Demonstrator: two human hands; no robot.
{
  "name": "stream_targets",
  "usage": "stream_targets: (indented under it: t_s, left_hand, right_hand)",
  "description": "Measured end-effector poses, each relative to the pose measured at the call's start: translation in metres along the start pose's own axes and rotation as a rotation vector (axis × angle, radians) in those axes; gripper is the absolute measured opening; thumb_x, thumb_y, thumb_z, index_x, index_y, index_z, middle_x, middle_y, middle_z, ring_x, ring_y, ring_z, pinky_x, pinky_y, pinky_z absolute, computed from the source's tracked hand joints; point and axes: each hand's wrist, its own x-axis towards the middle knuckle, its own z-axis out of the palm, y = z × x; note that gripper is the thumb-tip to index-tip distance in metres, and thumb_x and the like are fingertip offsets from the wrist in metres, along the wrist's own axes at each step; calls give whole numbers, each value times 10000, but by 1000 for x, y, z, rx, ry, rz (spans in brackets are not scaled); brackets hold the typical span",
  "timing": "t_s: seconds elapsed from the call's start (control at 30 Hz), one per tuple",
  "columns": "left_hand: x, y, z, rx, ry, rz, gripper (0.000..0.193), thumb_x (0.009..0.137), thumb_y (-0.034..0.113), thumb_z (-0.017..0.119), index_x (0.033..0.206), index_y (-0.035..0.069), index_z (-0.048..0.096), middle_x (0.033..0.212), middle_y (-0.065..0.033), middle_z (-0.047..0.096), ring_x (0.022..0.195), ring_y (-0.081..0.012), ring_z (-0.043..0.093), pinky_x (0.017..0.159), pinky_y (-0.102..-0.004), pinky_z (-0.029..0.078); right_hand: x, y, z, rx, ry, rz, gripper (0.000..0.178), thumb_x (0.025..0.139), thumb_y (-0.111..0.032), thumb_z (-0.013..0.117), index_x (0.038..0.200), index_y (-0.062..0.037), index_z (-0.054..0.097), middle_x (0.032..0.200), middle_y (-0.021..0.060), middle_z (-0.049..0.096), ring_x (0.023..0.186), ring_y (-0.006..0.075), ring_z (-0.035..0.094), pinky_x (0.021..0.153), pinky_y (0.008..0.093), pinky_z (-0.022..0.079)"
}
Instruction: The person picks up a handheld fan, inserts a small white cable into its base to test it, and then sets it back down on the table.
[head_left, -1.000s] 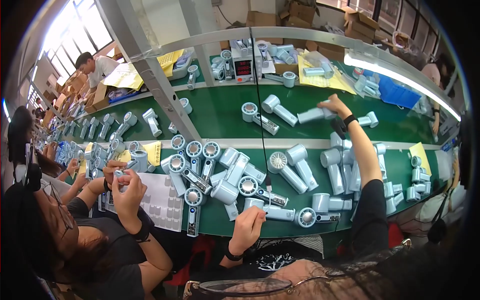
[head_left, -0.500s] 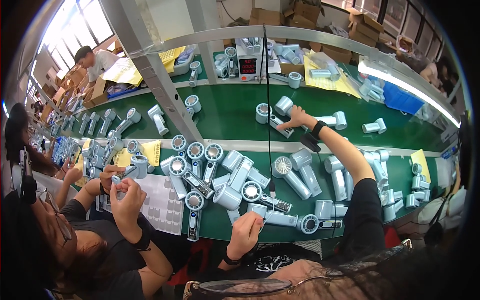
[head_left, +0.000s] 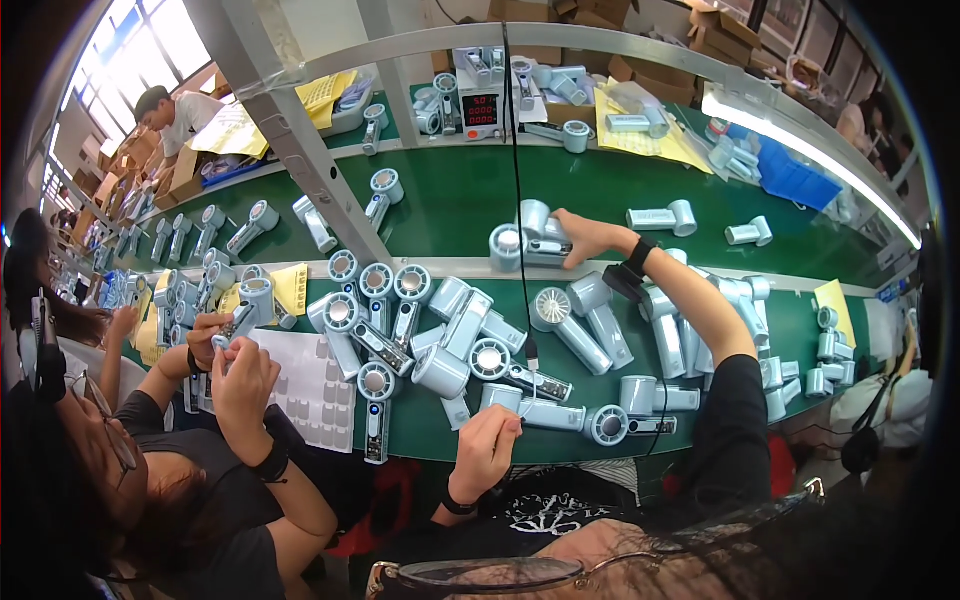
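Observation:
My right hand (head_left: 592, 237) reaches across to the raised green belt, its fingers round the handles of two pale-blue handheld fans. One fan (head_left: 507, 240) shows its round grille and an uncovered handle; the other fan's head (head_left: 536, 214) lies just behind it. Low in the middle, my left hand (head_left: 486, 446) is closed in a pinch on the end of a white cable (head_left: 534, 384), its tip hidden by the fingers. That cable joins a black cord hanging from above. Several more fans (head_left: 440, 370) lie heaped beyond my left hand, some with the handle's inside exposed.
A metal post (head_left: 330, 180) and rail frame the bench. Behind the belt stands a power supply with a red display (head_left: 482, 112). A blue bin (head_left: 795, 178) sits at the back right. At left, a co-worker's hands (head_left: 240, 385) handle a small part above a white sheet (head_left: 310, 390).
My right hand has drawn the two fans left and nearer, to the belt's front edge. My left hand keeps its pinch on the cable. The view has shifted slightly.

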Motion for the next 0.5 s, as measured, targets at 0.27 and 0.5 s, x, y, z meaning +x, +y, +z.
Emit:
stream_targets:
  t_s: [0.27,0.5]
  left_hand:
    - [-6,16,12,-11,-26,25,194,923,33,492,745,-31,534,659,-104,563,568,-210,570,529,-288,416]
    - [-10,23,25,-82,-21,-3,202,936,43,474,757,-31,529,669,-103,563,564,-196,566,527,-278,416]
  right_hand:
    - [-6,-23,16,-37,-280,-243,983,576,-326,851,1313,31,307,1229,260,478,1141,340,500,966,349,408]
    - [-81,-45,-33,-32,34,-24,913,695,-383,813,1343,13,305,1187,219,520,1064,294,563,908,356,451]
